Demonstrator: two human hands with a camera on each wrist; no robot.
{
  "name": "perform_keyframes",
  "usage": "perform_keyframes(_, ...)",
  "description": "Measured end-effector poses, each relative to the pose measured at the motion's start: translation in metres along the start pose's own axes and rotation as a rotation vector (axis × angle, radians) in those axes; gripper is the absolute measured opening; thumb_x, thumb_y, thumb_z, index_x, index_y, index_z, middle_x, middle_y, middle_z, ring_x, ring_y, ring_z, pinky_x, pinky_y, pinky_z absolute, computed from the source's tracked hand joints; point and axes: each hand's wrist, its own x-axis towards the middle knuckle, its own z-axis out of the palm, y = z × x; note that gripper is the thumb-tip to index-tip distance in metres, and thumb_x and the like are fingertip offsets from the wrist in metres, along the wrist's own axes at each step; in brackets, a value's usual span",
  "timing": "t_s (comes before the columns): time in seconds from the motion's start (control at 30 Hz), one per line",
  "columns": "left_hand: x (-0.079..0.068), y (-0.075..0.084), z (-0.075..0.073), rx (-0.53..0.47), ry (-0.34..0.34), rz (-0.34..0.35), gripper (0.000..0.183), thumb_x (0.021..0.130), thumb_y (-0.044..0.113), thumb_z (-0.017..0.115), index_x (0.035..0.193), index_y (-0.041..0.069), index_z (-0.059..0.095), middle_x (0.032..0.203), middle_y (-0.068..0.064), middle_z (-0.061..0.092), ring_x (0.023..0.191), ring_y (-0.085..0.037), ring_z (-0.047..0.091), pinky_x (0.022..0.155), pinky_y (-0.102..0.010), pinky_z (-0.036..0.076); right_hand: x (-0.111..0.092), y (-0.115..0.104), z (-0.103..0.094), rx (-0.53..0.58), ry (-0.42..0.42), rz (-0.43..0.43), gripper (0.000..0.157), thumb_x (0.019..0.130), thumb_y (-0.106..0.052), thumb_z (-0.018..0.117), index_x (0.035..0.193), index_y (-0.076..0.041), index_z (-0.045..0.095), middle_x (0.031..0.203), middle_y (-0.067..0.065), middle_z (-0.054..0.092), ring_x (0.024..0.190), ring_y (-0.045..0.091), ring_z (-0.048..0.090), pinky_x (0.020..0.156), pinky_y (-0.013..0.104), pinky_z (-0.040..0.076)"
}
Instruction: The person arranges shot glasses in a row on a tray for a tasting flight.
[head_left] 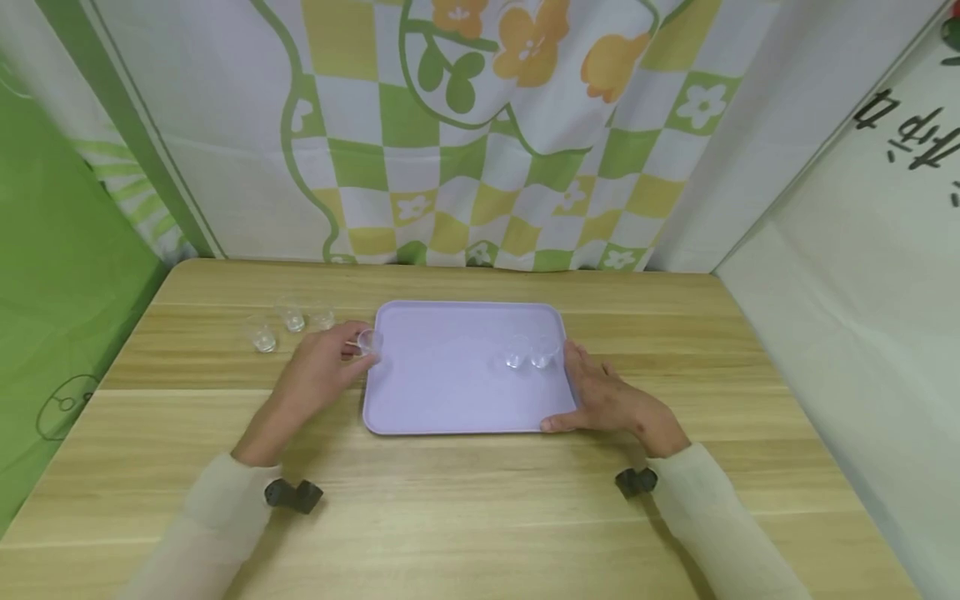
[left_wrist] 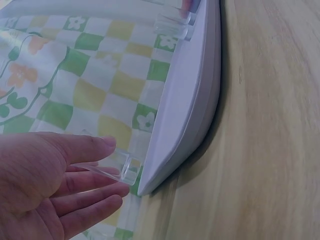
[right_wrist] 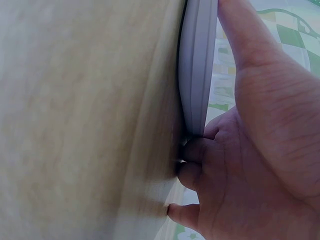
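A lavender tray (head_left: 450,408) lies flat on the table. My left hand (head_left: 322,362) pinches a small clear shot glass (head_left: 368,341) between thumb and fingers at the tray's left rim. The left wrist view shows this glass (left_wrist: 127,167) tilted, its thick base towards the tray. My right hand (head_left: 603,400) grips the tray's near right corner, thumb at the front rim and fingers along the right side. In the right wrist view the fingers (right_wrist: 192,150) curl against the tray's outer wall (right_wrist: 195,75). Two clear shot glasses (head_left: 515,354) stand side by side on the tray's right part.
Left of the tray, three more clear shot glasses (head_left: 263,337) stand on the wooden table (head_left: 450,517), one partly behind my left hand. A checkered, flowered curtain (head_left: 480,167) hangs along the back edge. White fabric (head_left: 862,333) borders the right side, green fabric (head_left: 60,292) the left.
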Motion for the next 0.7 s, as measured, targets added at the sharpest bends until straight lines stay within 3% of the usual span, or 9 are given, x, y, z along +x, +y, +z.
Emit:
perform_keyframes(0.43, 0.009, 0.011, 0.014, -0.029, -0.044, -0.021, 0.042, 0.095, 0.017, 0.077, 0.130, -0.002, 0.063, 0.121, -0.024, 0.070, 0.098, -0.037, 0.073, 0.083, -0.049, 0.061, 0.000, 0.000, -0.001, 0.002, -0.004, -0.002, 0.138, 0.082, -0.067, 0.076, 0.157, 0.011, -0.009, 0.166, 0.031, -0.003, 0.153, 0.045, -0.003, 0.118, 0.070, 0.003)
perform_keyframes(0.7, 0.014, 0.015, 0.024, -0.054, -0.047, -0.004, 0.036, 0.093, 0.014, 0.079, 0.123, 0.000, 0.066, 0.116, -0.022, 0.071, 0.097, -0.035, 0.074, 0.080, -0.047, 0.062, 0.001, 0.000, -0.001, 0.003, -0.008, 0.003, 0.138, 0.082, -0.067, 0.076, 0.157, 0.010, -0.009, 0.166, 0.031, -0.004, 0.154, 0.045, -0.003, 0.118, 0.070, 0.003)
